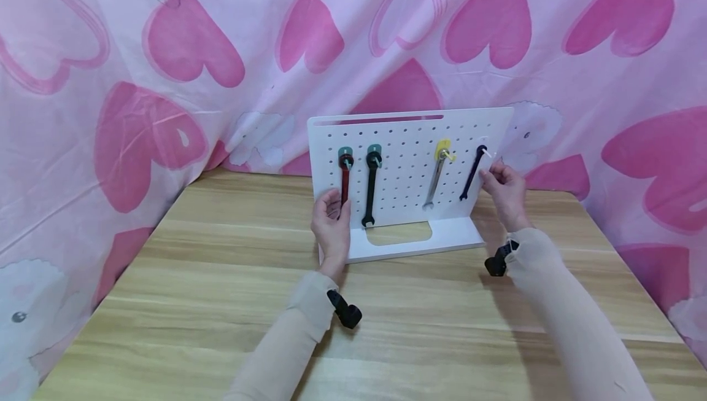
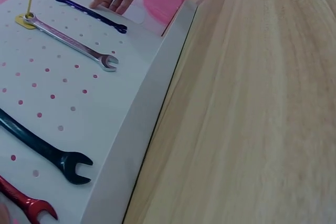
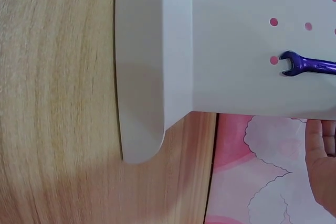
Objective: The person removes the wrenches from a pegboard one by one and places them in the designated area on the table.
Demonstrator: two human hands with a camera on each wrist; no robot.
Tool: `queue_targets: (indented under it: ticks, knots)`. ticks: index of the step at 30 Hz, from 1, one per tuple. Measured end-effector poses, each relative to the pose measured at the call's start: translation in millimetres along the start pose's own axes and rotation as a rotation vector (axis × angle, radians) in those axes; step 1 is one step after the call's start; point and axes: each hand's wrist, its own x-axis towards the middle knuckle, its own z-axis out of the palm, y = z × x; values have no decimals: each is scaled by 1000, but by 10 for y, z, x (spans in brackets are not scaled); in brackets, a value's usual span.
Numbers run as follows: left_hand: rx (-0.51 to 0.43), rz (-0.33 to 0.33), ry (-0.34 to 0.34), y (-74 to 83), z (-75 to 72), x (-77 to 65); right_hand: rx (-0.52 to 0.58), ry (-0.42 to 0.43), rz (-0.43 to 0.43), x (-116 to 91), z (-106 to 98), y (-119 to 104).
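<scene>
A white pegboard (image 1: 409,192) stands upright on its base, with several wrenches hanging on its hooks. My left hand (image 1: 331,226) grips the board's left edge, beside a red wrench (image 1: 345,183) whose lower end it partly hides. At the opposite edge, my right hand (image 1: 505,193) holds the board with the thumb in front, close to a purple wrench (image 1: 473,174). Between them hang a dark green-black wrench (image 1: 370,195) and a silver wrench (image 1: 435,183). The left wrist view shows the silver wrench's open jaw pointing down the board. Little of my left hand shows there.
The board's base (image 1: 442,238), with a cut-out in it, sits on a wood-grain table (image 1: 221,303). Behind hangs a pink cloth (image 1: 265,94) with hearts. Green hook tabs hold the left wrenches; a yellow hook (image 1: 444,148) holds the silver one.
</scene>
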Motion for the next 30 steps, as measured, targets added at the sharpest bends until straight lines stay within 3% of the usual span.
queue_targets:
  ticks: [4,10,17,30]
  knots:
    - [57,50,56,-46,42,-2,3,5,0,30,-6,41]
    - [209,60,106,-64,92,3,12,9,2,101,-40,151]
    - [364,95,142,-99,118,5,-68,25,4,106,-54,177]
    - [444,98,136,-102,122,-11,-139,31,37,101,-54,180]
